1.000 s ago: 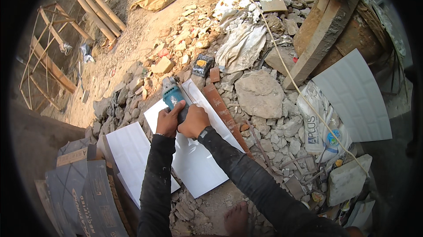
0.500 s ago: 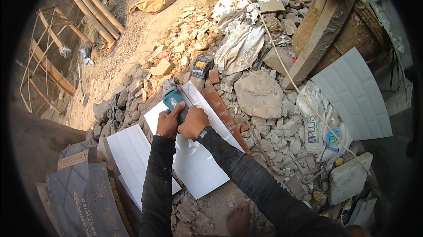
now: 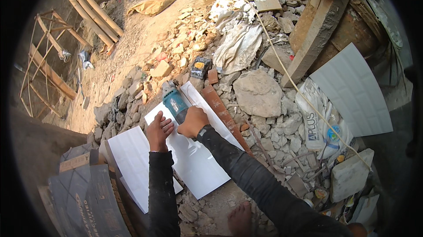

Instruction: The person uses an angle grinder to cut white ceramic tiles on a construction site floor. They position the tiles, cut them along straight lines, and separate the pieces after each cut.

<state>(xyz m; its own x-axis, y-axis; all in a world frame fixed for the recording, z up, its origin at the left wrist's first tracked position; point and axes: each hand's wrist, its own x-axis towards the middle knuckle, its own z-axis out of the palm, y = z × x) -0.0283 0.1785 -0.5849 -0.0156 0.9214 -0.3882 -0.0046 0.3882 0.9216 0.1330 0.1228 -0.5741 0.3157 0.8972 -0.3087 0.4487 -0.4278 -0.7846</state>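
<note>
A teal angle grinder (image 3: pixel 175 103) with a metal head lies over the far part of a glossy white tile (image 3: pixel 200 173). My right hand (image 3: pixel 194 122) is wrapped round its dark rear grip. Just left of the tool, my left hand (image 3: pixel 158 132) is off it, fingers apart, holding nothing, above the white tile. A second white tile (image 3: pixel 132 151) lies to the left, partly under my left forearm. Along the right side of the middle tile runs a rusty reddish-brown flat bar (image 3: pixel 224 116). The grinder's disc is hard to make out.
Broken rubble surrounds the tiles, with a big stone slab (image 3: pixel 258 93) to the right. A cardboard box (image 3: pixel 86 193) stands at lower left. A pale cord (image 3: pixel 304 98) crosses the right side, near a leaning white tile (image 3: pixel 352 94) and wooden post (image 3: pixel 319 30). My bare foot (image 3: pixel 240 218) is below.
My left hand has let go of the grinder and moved slightly left and down, its fingers opening. My right hand keeps its grip, and the grinder stays about where it was.
</note>
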